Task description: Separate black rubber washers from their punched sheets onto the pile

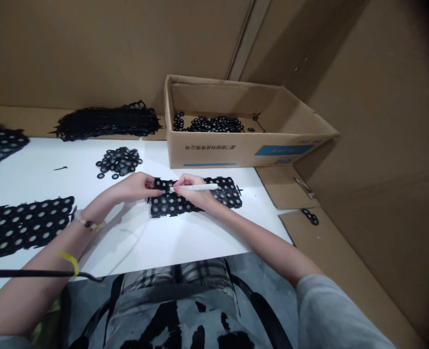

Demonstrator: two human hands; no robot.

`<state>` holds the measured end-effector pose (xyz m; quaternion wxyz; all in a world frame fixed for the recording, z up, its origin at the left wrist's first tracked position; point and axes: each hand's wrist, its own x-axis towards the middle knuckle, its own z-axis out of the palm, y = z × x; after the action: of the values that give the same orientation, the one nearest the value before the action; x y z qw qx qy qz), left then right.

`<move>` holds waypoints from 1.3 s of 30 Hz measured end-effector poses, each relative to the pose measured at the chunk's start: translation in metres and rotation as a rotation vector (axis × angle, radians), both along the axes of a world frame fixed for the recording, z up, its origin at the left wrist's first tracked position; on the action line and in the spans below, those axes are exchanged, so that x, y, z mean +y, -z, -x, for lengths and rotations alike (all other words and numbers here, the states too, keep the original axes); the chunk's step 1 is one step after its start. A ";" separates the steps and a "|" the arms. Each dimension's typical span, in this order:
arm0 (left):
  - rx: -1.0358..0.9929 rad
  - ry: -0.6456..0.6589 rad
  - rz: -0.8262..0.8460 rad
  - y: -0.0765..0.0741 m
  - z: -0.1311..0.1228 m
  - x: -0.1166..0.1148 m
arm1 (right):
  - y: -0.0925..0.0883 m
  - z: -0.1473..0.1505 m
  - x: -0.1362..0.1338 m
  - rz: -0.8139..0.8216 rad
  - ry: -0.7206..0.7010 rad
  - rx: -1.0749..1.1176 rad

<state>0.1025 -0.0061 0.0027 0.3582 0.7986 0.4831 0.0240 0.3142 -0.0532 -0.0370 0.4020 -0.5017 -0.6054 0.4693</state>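
In the head view, the sheet of black rings with pale centres (164, 206) lies flat on the white tabletop (138, 242), in front of the cardboard box (214, 152). The left hand (136, 188) is partly curled, its thumb at the sheet's left end; whether it pinches is unclear. The right hand's (199, 197) fingers close around a white pen-like tool (205, 187). The sheet looks light, thin and bendy, best steadied by its edges; the tool looks stiff and light, best gripped near its tip.
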 end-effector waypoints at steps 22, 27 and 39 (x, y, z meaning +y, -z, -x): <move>-0.201 0.014 -0.208 0.020 0.018 -0.012 | -0.001 0.022 0.004 -0.118 -0.034 -0.120; -0.244 0.014 -0.179 0.021 0.018 -0.011 | -0.001 0.028 0.001 -0.124 -0.026 -0.139; -0.108 -0.091 -0.171 0.013 0.035 0.000 | 0.003 0.021 -0.001 -0.059 -0.038 0.017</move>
<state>0.0679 -0.0065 -0.0102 0.3129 0.8010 0.4949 0.1245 0.2934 -0.0538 -0.0397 0.4128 -0.4741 -0.6250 0.4629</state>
